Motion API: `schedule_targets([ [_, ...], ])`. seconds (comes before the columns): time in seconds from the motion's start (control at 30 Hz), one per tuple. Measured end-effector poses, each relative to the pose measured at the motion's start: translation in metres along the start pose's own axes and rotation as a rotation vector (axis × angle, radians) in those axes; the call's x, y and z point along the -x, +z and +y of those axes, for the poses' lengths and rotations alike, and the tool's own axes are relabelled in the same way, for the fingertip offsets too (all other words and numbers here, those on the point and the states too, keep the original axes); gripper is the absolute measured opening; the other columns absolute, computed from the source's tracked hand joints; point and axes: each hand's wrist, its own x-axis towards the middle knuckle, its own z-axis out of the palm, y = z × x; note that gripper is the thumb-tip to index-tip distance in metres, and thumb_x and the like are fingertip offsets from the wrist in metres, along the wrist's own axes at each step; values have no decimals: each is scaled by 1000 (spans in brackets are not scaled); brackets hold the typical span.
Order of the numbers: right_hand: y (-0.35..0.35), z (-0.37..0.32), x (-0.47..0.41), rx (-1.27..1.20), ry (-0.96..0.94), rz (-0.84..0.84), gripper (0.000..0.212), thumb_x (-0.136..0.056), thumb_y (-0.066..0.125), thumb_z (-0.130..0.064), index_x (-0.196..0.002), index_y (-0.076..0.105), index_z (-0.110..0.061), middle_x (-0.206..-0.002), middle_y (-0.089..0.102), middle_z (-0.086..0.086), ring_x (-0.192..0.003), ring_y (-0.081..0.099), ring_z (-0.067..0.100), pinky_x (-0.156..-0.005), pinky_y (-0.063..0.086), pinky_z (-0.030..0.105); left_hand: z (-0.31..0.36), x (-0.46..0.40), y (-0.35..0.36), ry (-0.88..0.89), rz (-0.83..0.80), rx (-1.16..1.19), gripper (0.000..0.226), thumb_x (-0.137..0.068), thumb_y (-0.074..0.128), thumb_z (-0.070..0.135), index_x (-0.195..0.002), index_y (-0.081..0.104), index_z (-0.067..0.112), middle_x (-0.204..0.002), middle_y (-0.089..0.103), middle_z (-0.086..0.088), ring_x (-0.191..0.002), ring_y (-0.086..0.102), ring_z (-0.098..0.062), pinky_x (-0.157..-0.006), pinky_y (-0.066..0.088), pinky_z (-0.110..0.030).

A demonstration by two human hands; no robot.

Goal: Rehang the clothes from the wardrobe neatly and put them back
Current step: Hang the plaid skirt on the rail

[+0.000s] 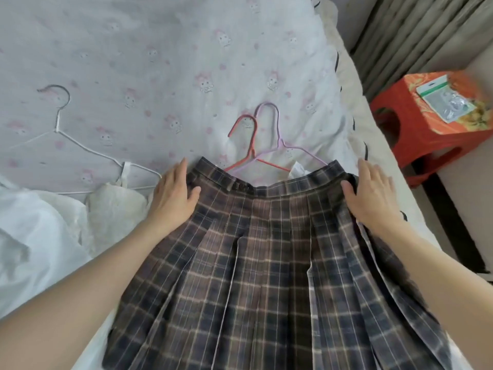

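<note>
A brown plaid pleated skirt [266,257] lies flat on the bed, waistband away from me. My left hand [173,194] rests flat on the skirt's left waist edge, fingers straight. On the right waist edge my right hand [370,194] presses flat in the same way. Just beyond the waistband lie a red wire hanger [252,145] and a lilac wire hanger [280,141], their lower parts hidden under the skirt. A white wire hanger [60,129] lies to the left with a white garment [114,206] on it.
The bed sheet [160,49] is pale with pink cartoon prints. More white clothing [34,236] is bunched at the left. A red plastic stool [432,121] with a packet on top stands right of the bed, before a grey curtain [416,30].
</note>
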Motion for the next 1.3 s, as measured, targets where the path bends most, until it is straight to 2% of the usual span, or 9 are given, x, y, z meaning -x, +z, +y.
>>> schedule_targets([
  [0.17,9,-3,-25,26,7,-192,40,-98,38,-26,-128,39,0,-121,52,23,-116,43,38,-101,28,49,0,-20,14,-130,-89,90,66,-90,54,40,-143,24,14,-137,39,-16,-125,38,-33,-99,37,-46],
  [0.27,13,-5,-27,-38,2,-146,34,-96,45,-21,-119,49,3,-111,55,28,-107,45,41,-92,34,46,-2,-19,14,-175,-56,95,56,-85,60,41,-126,43,6,-122,48,-14,-116,42,-31,-95,39,-43],
  [0.43,2,-9,-16,-88,92,-79,37,-93,53,-27,-108,56,6,-106,57,25,-105,46,40,-87,39,47,-4,-2,4,-242,-172,318,46,-87,61,34,-120,42,9,-106,53,-1,-97,53,-19,-80,41,-30],
  [0.77,-55,-19,41,-398,-5,-160,14,-93,51,-14,-84,42,-8,-67,48,3,-71,51,29,-62,28,34,0,41,-24,-260,-224,468,44,-89,59,31,-124,41,11,-123,52,-6,-104,51,-15,-89,42,-28],
  [0.87,-80,-24,82,-457,-17,-36,15,-92,53,-9,-82,41,-10,-60,41,-11,-63,43,23,-68,27,32,13,55,-45,-208,-206,464,54,-91,57,30,-137,34,15,-136,46,-5,-119,46,-19,-96,38,-31],
  [0.97,-107,-15,120,-596,28,-16,14,-93,51,-10,-81,46,-5,-60,49,-2,-56,48,23,-57,32,32,32,68,-74,-102,-117,413,61,-88,60,33,-140,32,19,-141,42,-3,-129,40,-21,-103,33,-35],
  [1.07,-140,0,153,-705,51,36,10,-94,50,-12,-85,50,-10,-71,58,11,-64,54,28,-56,38,33,63,85,-105,-1,-66,422,55,-89,59,31,-137,36,17,-133,48,-2,-123,45,-22,-93,34,-27],
  [1.2,-197,17,192,-794,54,211,13,-93,50,-7,-89,54,-20,-72,58,-6,-63,54,3,-54,37,10,108,115,-149,147,24,432,30,-93,52,25,-120,50,12,-108,57,1,-102,53,-19,-79,35,-20],
  [1.3,-239,38,219,-796,34,301,17,-92,52,-6,-93,56,-22,-67,59,-4,-56,49,5,-51,34,14,142,139,-176,281,92,419,14,-93,53,21,-104,55,13,-88,61,3,-81,57,-16,-61,38,-10],
])
